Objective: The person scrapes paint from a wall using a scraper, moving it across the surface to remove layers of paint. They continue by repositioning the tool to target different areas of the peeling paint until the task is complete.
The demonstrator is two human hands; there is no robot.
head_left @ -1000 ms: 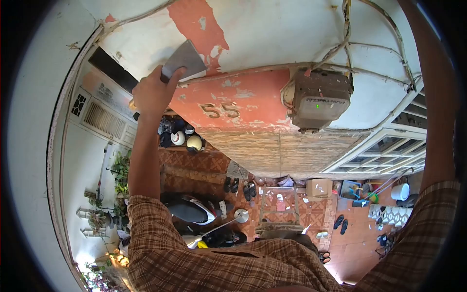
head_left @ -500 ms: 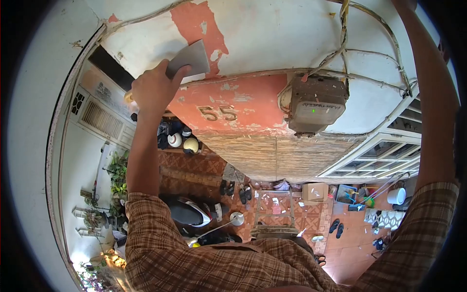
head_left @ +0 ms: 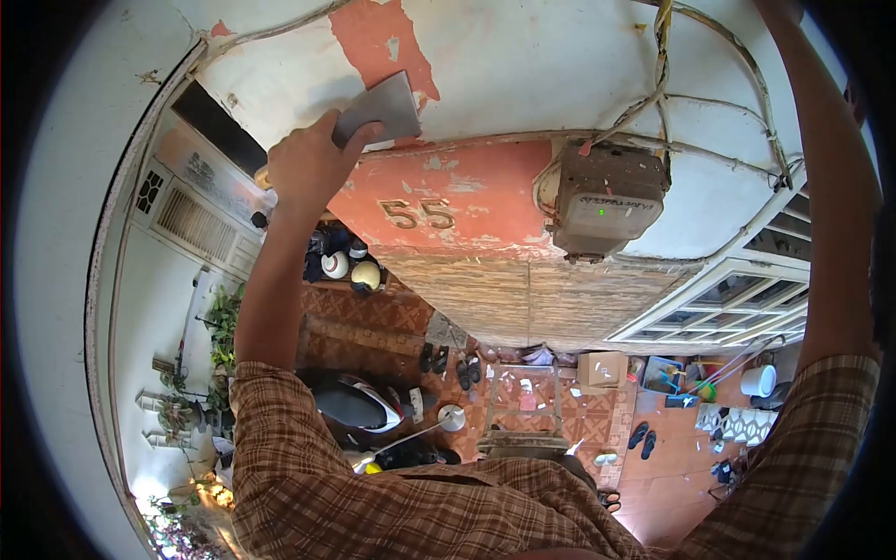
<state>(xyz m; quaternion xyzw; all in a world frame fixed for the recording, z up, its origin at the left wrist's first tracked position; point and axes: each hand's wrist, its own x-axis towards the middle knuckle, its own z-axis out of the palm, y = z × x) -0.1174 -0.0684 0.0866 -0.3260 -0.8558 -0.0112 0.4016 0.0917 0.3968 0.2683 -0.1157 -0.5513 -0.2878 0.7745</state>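
Note:
My left hand (head_left: 313,163) is closed around a putty knife (head_left: 385,110) with a broad grey metal blade. A bit of its light handle shows behind the fist. The blade lies against the upper white wall (head_left: 523,75), its edge over the lower part of a bare salmon-red patch (head_left: 378,42) where white paint is gone. Just below is the red panel with the raised number 55 (head_left: 420,215). My right arm (head_left: 831,187) reaches up along the right side, and its hand is cut off by the top edge.
An electric meter box (head_left: 609,201) with a green light hangs on the wall, with cables (head_left: 661,56) running above it. Far below stand a wooden ladder top (head_left: 523,443), a motorbike (head_left: 359,406), helmets (head_left: 366,276), a cardboard box (head_left: 602,370) and sandals on the tiles.
My left hand and the putty knife have moved a little to the right, so the blade covers more of the patch's lower end. The right arm has hardly moved.

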